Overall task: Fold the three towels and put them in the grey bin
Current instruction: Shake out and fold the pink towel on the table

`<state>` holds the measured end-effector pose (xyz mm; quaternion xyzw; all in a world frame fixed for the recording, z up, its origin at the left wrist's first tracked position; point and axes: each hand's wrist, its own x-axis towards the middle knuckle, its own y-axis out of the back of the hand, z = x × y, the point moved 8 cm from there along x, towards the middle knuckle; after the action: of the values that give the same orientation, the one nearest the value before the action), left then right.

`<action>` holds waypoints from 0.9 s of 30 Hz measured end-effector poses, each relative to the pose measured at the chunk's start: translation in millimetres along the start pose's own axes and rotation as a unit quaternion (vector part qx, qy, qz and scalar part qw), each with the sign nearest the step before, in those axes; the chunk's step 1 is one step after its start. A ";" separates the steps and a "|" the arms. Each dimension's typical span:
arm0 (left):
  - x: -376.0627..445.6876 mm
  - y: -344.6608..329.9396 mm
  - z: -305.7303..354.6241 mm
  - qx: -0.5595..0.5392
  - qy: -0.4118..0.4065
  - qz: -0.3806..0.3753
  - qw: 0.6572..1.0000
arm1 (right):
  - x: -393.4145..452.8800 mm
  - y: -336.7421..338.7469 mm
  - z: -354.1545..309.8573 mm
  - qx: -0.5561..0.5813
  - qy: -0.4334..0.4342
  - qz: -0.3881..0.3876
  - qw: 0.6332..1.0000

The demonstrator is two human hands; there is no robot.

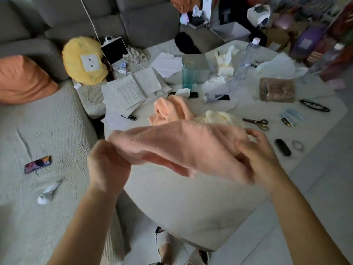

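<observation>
held towel: pink towel (183, 148), soft terry, light, limp; sags wherever unsupported, no slip risk, nothing fragile
where it is: in the air above the near edge of the surface (191, 203), stretched between both hands, not resting on anything
left grip: left hand (107, 165) clenched on the towel's left end, fingers curled round bunched cloth; cloth runs away from it up and to the right
right grip: right hand (261, 155) grasping the right end, thumb and fingers partly spread, some cloth draped over the palm side; blurred, exact pinch hard to tell
towel vs grips: body of the towel lies between the two grips, a loose fold hanging below the middle, lower right edge blurred
handling call: take corners or a straight hem, not bunched middle; looks still crumpled, so edges likely need finding first
peach towel: peach towel (170, 109) crumpled on the surface just beyond the held one, unfolded
cream towel: cream towel (217, 116) crumpled beside the peach one, beyond the right grip, partly hidden by the held towel
grey bin: not seen in view, cannot tell where it stands
progress guess: first fold not yet made, none binned
beyond right grip: scissors (257, 123) on the surface
far side: papers (131, 88), glass tumbler (188, 74), clutter
left of left grip: phone (37, 164) on the bed cover, well apart
</observation>
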<state>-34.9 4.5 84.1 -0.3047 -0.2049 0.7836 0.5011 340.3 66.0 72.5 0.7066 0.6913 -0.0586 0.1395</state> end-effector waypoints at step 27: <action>-83.1 53.6 -234.9 0.774 0.057 -0.208 0.596 | -15.7 -10.5 162.0 -0.322 -0.092 -0.098 0.937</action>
<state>116.1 -89.7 -98.4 0.2044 0.4494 0.5041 0.7086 347.1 5.9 -79.0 0.5438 0.7235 0.0892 0.4158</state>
